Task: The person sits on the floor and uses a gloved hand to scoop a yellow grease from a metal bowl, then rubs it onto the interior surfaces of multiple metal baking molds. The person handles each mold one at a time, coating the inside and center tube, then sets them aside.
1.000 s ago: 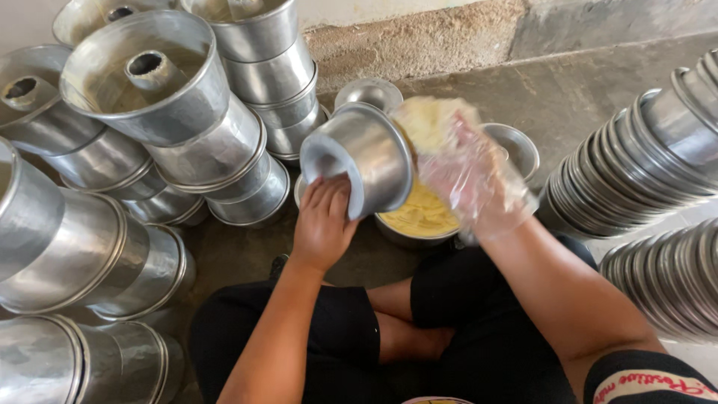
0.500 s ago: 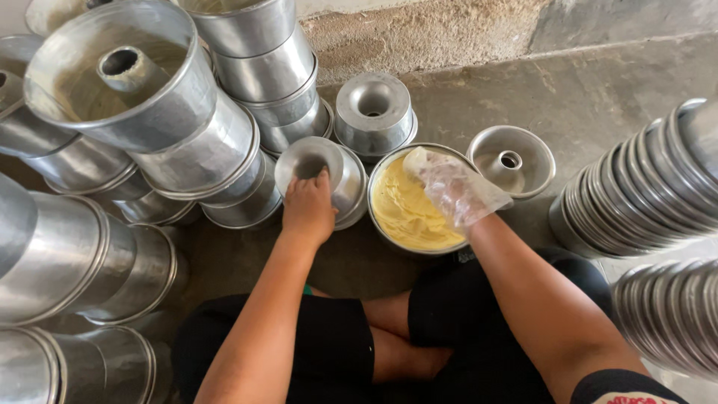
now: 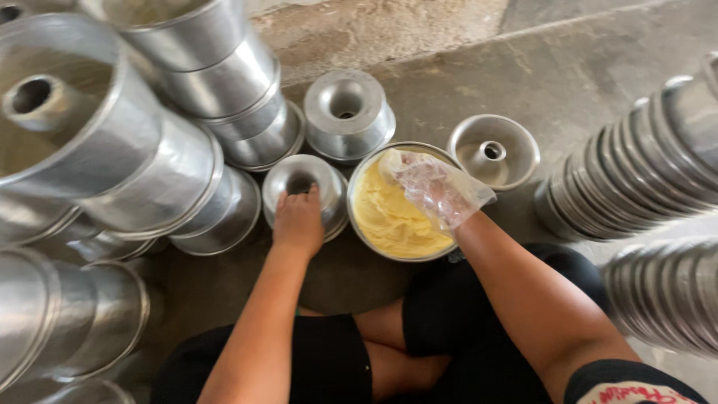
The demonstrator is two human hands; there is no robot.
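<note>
Person sits cross-legged on a bare grey concrete floor [image 3: 568, 67], rough and stained; a lighter, crumbly patch runs along the top edge. Left hand [image 3: 298, 221] lies palm-down on the rim of a small round aluminium tube mould [image 3: 303, 179], fingers curled over the edge, grip loose rather than clenched. Right hand [image 3: 434, 187], in a clear plastic glove, hovers half open over a round metal bowl of yellow batter [image 3: 389, 224], holding nothing I can make out. Mould and bowl touch, both on the floor just ahead of the knees. Stacked aluminium moulds [image 3: 187, 135] crowd the left; nested tins [image 3: 643, 172] fill the right.
</note>
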